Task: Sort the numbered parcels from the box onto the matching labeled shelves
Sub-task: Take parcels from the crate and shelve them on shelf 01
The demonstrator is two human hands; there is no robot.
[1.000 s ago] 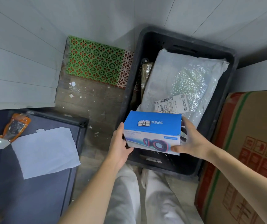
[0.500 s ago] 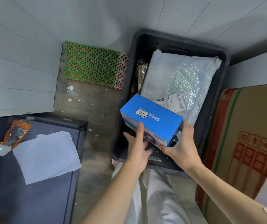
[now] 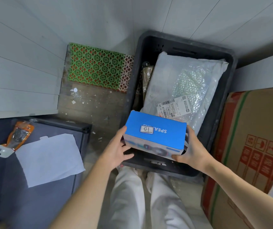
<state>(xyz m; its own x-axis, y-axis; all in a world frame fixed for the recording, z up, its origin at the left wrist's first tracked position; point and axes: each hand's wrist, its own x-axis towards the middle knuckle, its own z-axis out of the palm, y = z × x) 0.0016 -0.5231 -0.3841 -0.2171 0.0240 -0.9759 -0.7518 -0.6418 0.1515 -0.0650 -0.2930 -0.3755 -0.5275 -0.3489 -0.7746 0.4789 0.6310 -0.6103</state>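
A blue speaker box (image 3: 159, 129) with a white handwritten number label on top hovers over the near end of the black crate (image 3: 132, 90). My left hand (image 3: 116, 151) holds its left end, thumb up the side and fingers beneath. My right hand (image 3: 190, 149) grips its right end. Inside the crate lies a large white bubble-wrap parcel (image 3: 185, 83) with a shipping label. A brown taped parcel (image 3: 146, 75) is wedged along the crate's left wall, mostly hidden.
A dark grey surface (image 3: 33, 187) at left carries a white sheet (image 3: 50, 157) and an orange packet (image 3: 17, 136). A big cardboard carton (image 3: 256, 154) stands at right. A green patterned mat (image 3: 97, 66) lies on the floor by the white panelled wall. My white-trousered legs are below.
The blue box has turned back from a tilt to lie roughly level, number label facing up. My left hand has shifted from the box's front to its left end.
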